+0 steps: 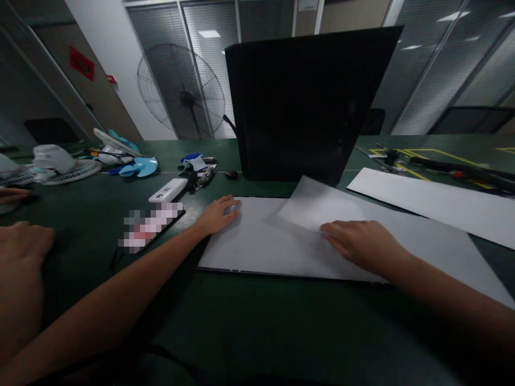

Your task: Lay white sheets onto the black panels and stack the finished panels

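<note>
A flat white panel (257, 241) with a thin dark edge lies on the green table. My left hand (219, 215) rests at its left edge, fingers spread and touching the surface. A loose white sheet (322, 201) overlaps the panel's right part, with its left corner lifted up. My right hand (362, 242) has its fingers closed on the near edge of that sheet, above the panel. The thumb of this hand is mostly hidden.
Behind the panel stands a large black screen-like board (306, 107). Another white sheet (434, 201) lies at right. Left are a phone (155, 228), a white device (169, 190), blue fan blades (139, 167) and a co-worker's hand (24, 241). The green table (249, 316) extends in front.
</note>
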`<action>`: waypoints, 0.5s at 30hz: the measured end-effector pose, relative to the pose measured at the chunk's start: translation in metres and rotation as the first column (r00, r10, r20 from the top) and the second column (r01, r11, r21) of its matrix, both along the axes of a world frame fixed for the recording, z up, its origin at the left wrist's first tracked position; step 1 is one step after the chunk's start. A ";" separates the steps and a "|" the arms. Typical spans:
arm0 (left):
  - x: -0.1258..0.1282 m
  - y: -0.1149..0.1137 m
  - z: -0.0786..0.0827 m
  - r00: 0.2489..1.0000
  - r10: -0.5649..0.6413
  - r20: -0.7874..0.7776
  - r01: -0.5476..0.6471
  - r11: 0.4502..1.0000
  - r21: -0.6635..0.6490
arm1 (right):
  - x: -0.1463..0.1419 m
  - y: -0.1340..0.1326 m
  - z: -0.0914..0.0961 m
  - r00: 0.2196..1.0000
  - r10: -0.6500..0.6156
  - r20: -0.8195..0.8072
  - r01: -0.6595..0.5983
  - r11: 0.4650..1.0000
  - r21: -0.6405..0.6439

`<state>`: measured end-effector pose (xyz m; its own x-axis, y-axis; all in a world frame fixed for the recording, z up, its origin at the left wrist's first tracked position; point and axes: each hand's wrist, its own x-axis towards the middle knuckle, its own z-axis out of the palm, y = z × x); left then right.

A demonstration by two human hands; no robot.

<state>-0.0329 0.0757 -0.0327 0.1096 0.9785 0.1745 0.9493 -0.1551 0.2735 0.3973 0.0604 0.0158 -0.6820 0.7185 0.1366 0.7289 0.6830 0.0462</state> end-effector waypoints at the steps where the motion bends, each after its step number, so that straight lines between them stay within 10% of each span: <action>1: 0.001 -0.001 0.000 1.000 -0.001 0.007 0.001 1.000 0.002 | -0.009 -0.012 -0.001 0.996 0.086 -0.015 -0.086 0.996 -0.022; 10: 0.001 -0.001 0.000 1.000 0.007 -0.018 -0.007 1.000 -0.011 | -0.031 -0.050 0.008 0.891 0.399 -0.217 -0.448 0.850 -0.276; 15: -0.003 0.001 -0.002 0.999 -0.024 -0.037 0.023 1.000 -0.016 | 0.009 0.009 0.002 0.984 0.043 -0.171 -0.064 0.991 -0.118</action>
